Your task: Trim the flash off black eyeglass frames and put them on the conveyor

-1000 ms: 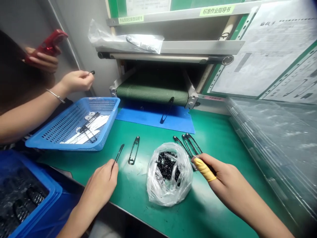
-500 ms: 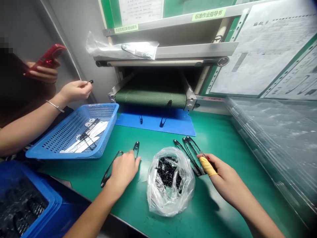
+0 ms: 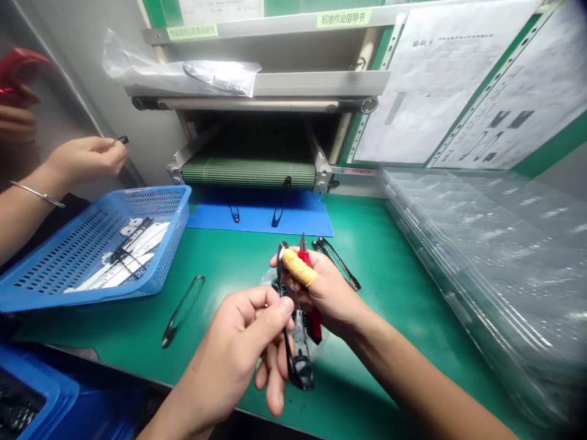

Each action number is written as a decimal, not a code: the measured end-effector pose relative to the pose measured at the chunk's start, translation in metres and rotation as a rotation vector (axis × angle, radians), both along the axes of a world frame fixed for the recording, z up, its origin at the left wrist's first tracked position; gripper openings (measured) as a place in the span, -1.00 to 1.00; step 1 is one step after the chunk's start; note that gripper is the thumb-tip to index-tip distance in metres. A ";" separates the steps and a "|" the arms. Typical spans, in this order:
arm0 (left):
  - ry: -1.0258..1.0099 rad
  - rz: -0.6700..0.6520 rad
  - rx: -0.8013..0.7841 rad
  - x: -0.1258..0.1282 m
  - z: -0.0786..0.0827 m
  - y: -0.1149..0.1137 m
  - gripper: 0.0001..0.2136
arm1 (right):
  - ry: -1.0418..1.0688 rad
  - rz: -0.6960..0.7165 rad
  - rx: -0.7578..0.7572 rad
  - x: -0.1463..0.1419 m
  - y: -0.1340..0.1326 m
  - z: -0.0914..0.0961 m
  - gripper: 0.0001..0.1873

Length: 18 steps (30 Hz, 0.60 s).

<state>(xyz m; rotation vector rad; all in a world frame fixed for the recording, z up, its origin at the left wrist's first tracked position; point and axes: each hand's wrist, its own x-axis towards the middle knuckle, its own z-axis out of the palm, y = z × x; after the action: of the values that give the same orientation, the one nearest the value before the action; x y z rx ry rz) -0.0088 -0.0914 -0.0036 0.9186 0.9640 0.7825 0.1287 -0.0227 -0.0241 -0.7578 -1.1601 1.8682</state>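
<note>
Below the front end of the conveyor belt (image 3: 250, 175), a sheet (image 3: 302, 217) on the tabletop (image 3: 367, 244); above it, a shelf bar (image 3: 321, 84). Left of it, nearer, a basket (image 3: 170, 250). Before it, left to right: a lone clip (image 3: 177, 316), left hand (image 3: 250, 330) and right hand (image 3: 328, 290) with a held clip (image 3: 288, 354), other clips (image 3: 343, 263). Right of it, stacked trays (image 3: 481, 275).

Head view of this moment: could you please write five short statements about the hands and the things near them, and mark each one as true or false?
1. The yellow finger cover is on the left hand. False: it is on the right hand.
2. The left hand holds a black frame. True.
3. The red tool is in the right hand. True.
4. The light blue basket stands right of the clear trays. False: it stands left of them.
5. Another frame lies on the green table, nearer the basket than the trays. True.
</note>
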 end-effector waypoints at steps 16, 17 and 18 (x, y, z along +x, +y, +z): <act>-0.086 0.013 0.044 0.012 0.008 0.002 -0.69 | 0.235 0.042 -0.024 -0.005 0.001 -0.007 -0.65; -0.082 0.012 0.043 0.012 0.008 0.001 -0.69 | 0.239 0.050 -0.021 -0.004 0.001 -0.007 -0.65; -0.078 0.009 0.040 0.012 0.008 0.001 -0.69 | 0.236 0.055 -0.016 -0.004 0.001 -0.007 -0.65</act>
<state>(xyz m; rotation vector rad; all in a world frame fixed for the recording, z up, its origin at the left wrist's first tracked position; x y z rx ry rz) 0.0036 -0.0904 0.0040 0.9118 0.8876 0.8421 0.1250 -0.0216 -0.0313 -0.5024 -1.0256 1.9552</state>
